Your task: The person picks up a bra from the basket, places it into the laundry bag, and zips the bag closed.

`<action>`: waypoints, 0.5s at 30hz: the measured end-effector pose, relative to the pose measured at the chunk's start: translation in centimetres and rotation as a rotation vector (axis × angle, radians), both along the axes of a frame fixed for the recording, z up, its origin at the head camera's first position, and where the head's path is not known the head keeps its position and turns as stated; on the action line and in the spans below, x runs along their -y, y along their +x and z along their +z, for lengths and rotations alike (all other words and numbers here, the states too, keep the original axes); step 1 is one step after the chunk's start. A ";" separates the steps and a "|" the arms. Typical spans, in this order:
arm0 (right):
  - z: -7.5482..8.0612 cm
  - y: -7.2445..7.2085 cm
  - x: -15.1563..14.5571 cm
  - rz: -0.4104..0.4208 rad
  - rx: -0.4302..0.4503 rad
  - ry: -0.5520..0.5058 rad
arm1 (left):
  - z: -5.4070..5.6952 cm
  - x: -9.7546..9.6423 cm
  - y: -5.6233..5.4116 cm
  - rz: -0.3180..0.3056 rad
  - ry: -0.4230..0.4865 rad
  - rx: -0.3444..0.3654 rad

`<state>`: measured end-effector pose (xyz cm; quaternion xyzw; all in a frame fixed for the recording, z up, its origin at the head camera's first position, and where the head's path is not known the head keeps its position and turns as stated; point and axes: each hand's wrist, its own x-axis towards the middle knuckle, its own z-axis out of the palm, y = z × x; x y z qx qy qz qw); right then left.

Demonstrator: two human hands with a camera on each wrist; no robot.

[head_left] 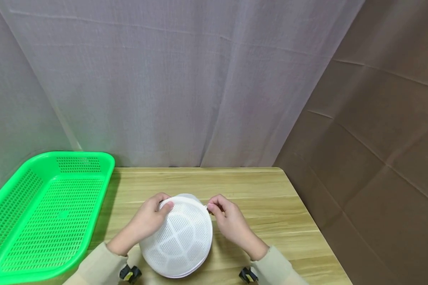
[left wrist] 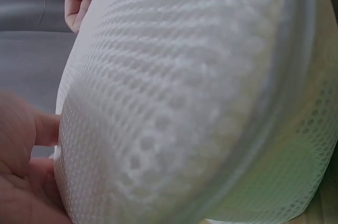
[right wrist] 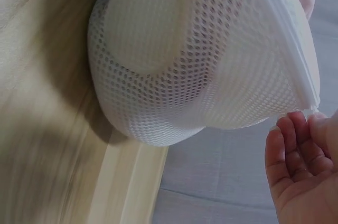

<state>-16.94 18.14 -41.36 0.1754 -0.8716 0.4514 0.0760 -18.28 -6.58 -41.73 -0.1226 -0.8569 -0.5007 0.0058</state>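
Observation:
A round white mesh laundry bag [head_left: 180, 241] stands over the table at the front middle, its ribbed lid facing up. My left hand [head_left: 149, 217] grips its upper left edge, thumb on top of the lid. At the upper right edge, my right hand [head_left: 230, 221] pinches the small zipper end between thumb and forefinger. In the right wrist view the zipper [right wrist: 290, 44] runs along the rim down to those fingertips, and a solid white disc [right wrist: 142, 26] shows at the bag's base. The mesh [left wrist: 174, 76] fills most of the left wrist view.
A large green plastic basket [head_left: 108, 174] with slotted walls stands on the left. The wooden table [head_left: 264, 186] runs back to a grey curtain [head_left: 164, 99]. A brown cloth wall [head_left: 378, 178] borders the right side.

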 end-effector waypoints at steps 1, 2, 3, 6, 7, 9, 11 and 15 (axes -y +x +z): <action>0.0 0.0 0.0 0.000 0.002 0.000 | 0.0 0.0 0.0 0.004 0.003 0.004; -0.1 0.0 0.0 0.001 0.001 0.000 | 0.0 0.1 0.1 0.008 0.006 0.010; -0.1 0.0 -0.1 0.001 -0.001 0.002 | 0.0 0.1 0.1 0.010 0.012 0.016; -0.1 0.1 0.0 -0.001 -0.001 0.001 | 0.0 0.0 0.2 0.009 0.021 0.029; -0.1 0.0 0.0 -0.003 -0.002 0.001 | 0.0 0.0 0.2 0.009 0.022 0.029; -0.2 0.0 0.1 -0.010 -0.007 0.003 | 0.0 0.0 0.1 0.009 0.013 0.024; -0.1 0.0 0.3 -0.019 -0.011 0.000 | 0.1 -0.1 0.0 -0.001 0.000 -0.002; 0.1 -0.1 0.8 -0.025 -0.030 -0.008 | 0.7 -0.6 0.1 -0.039 -0.021 -0.051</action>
